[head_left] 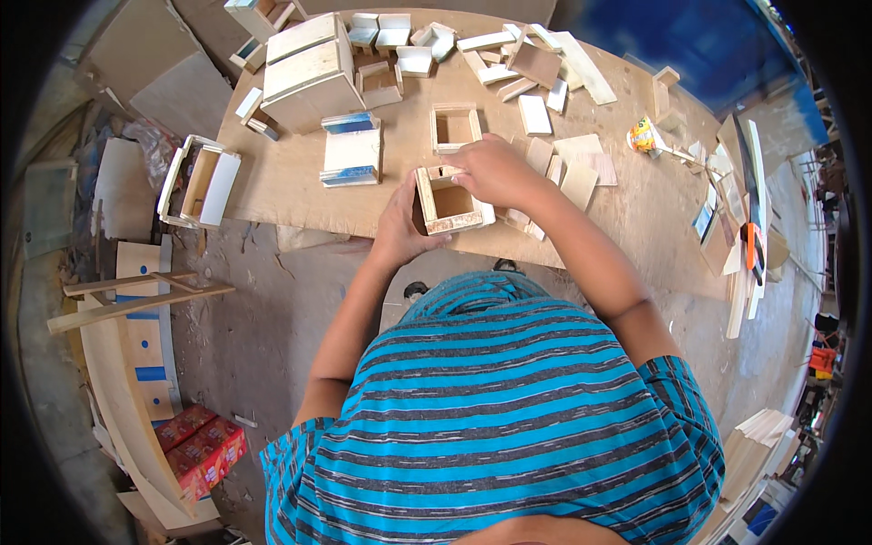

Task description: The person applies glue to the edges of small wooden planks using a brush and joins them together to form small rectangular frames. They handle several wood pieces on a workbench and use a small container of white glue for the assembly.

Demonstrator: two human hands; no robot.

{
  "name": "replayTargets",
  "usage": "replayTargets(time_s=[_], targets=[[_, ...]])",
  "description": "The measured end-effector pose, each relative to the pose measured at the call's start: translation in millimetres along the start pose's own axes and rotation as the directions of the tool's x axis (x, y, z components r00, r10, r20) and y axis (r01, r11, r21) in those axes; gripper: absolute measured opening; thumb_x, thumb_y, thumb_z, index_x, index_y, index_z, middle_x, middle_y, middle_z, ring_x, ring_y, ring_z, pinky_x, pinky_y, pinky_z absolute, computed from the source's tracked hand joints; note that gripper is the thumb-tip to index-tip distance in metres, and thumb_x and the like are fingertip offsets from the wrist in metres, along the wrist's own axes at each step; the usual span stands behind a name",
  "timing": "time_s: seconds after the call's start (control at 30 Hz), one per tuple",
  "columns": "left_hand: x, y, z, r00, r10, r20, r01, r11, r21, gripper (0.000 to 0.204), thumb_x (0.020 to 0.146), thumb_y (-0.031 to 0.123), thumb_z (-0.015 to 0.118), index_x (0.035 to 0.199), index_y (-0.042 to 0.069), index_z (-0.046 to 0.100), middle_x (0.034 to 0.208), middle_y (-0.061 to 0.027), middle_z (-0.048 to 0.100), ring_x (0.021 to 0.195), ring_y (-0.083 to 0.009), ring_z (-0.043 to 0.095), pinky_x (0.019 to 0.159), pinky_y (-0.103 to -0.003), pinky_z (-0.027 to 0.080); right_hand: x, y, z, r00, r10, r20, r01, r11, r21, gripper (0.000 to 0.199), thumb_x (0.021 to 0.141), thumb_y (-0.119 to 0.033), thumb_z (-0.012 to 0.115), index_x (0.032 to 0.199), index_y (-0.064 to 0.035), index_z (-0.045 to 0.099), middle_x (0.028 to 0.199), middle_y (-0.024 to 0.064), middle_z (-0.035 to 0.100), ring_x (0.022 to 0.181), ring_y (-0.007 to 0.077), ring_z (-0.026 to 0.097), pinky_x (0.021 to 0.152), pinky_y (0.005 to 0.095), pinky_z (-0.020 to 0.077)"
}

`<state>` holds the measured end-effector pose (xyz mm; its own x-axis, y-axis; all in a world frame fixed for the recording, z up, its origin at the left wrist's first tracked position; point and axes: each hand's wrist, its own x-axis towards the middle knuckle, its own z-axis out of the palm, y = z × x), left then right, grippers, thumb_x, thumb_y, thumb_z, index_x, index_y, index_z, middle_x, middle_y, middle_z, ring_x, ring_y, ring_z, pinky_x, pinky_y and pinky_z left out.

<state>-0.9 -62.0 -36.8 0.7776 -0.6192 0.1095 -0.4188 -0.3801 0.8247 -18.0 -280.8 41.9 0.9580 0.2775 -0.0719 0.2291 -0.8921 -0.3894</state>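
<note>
Nearer the wearer than the box point(454, 222), a shirt point(509, 409) with blue and dark stripes fills much of the view; well to the left of the box, red cartons point(204, 447) are down on the floor point(272, 309). The box itself, pale wood with its open side up, is at the near edge of the table point(282, 195), between the two hands. The left hand point(397, 222) is spread round its left side, thumb at the near corner, holding it. The right hand point(498, 170) comes over its right side, fingers bent onto the far rim; I cannot tell whether they pinch anything there. Just right of the box lie flat pieces point(579, 188) of wood. Well to its left is a frame point(220, 189) with a white panel. Beyond the box to the left is a tray point(351, 148) with blue ends; straight beyond, a second box point(456, 129). Farther off to its right are a white block point(534, 115) and a yellow cup point(642, 136). Farthest, a cabinet point(304, 82) stands beyond the box to the left, and a heap of offcuts point(536, 65) beyond it to the right.
</note>
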Motion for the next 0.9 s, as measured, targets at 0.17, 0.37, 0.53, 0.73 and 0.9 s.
replayTargets(time_s=[0.17, 0.37, 0.53, 0.73, 0.9], targets=[[0.5, 0.5, 0.3, 1.000, 0.001, -0.002, -0.001, 1.000, -0.002, 0.119, 0.049, 0.022, 0.090, 0.147, -0.002, 0.027, 0.137, -0.0214, 0.049, 0.128, -0.0371, 0.046, 0.109, -0.039, 0.039, 5.4, 6.2, -2.4, 0.997, 0.029, -0.073, -0.022, 0.995, 0.099, 0.029, 0.084, -0.019, 0.065, 0.109, -0.0053, 0.071, 0.101, 0.0165, 0.070, 0.095, 0.0360, 0.063, 0.088, 0.0454, 0.0476], [1.7, 0.4, -0.4, 1.000, 0.022, 0.012, -0.023, 0.999, 0.050, 0.125, 0.047, 0.024, 0.092, 0.149, -0.001, 0.023, 0.138, -0.0228, 0.048, 0.129, -0.0379, 0.045, 0.109, -0.040, 0.038, 13.2, 25.7, -21.6, 0.924, 0.277, -0.263, -0.146, 0.893, 0.426, 0.034, 0.084, -0.023, 0.070, 0.111, -0.0032, 0.070, 0.091, 0.0154, 0.072, 0.084, 0.0208, 0.068, 0.078, 0.0319, 0.0518], [-2.0, -2.2, -5.2, 0.987, 0.160, -0.008, -0.160, 0.986, -0.055, 0.139, 0.048, 0.035, 0.093, 0.152, -0.002, 0.008, 0.154, -0.0250, 0.027, 0.142, -0.0375, 0.029, 0.117, -0.040, 0.027, 0.5, 33.4, -45.6, 0.938, 0.339, -0.073, -0.046, 0.331, 0.943, 0.039, 0.093, -0.019, 0.065, 0.126, 0.0017, 0.061, 0.113, 0.0033, 0.069, 0.097, 0.0076, 0.063, 0.090, 0.0252, 0.0477], [2.8, 18.2, -39.5, 0.945, 0.213, -0.249, -0.257, 0.952, -0.163, 0.112, 0.063, 0.039, 0.084, 0.149, -0.003, 0.025, 0.153, -0.0219, 0.032, 0.144, -0.0345, 0.028, 0.117, -0.042, 0.022, -25.8, 23.3, -51.6, 0.976, 0.189, -0.105, 0.085, 0.112, 0.990, 0.039, 0.092, -0.018, 0.066, 0.127, -0.0003, 0.061, 0.115, 0.0040, 0.068, 0.102, 0.0110, 0.063, 0.094, 0.0279, 0.0481], [15.0, 85.5, -62.1, 0.938, 0.246, -0.246, -0.283, 0.950, -0.130, 0.056, 0.074, 0.021, 0.080, 0.122, -0.003, 0.062, 0.114, -0.0156, 0.067, 0.106, -0.0261, 0.063, 0.095, -0.036, 0.047, -40.0, -0.8, -48.9, 0.982, 0.142, -0.123, 0.097, 0.178, 0.979, 0.041, 0.090, -0.017, 0.069, 0.125, 0.0022, 0.062, 0.115, 0.0063, 0.068, 0.105, 0.0128, 0.062, 0.094, 0.0300, 0.0477]])
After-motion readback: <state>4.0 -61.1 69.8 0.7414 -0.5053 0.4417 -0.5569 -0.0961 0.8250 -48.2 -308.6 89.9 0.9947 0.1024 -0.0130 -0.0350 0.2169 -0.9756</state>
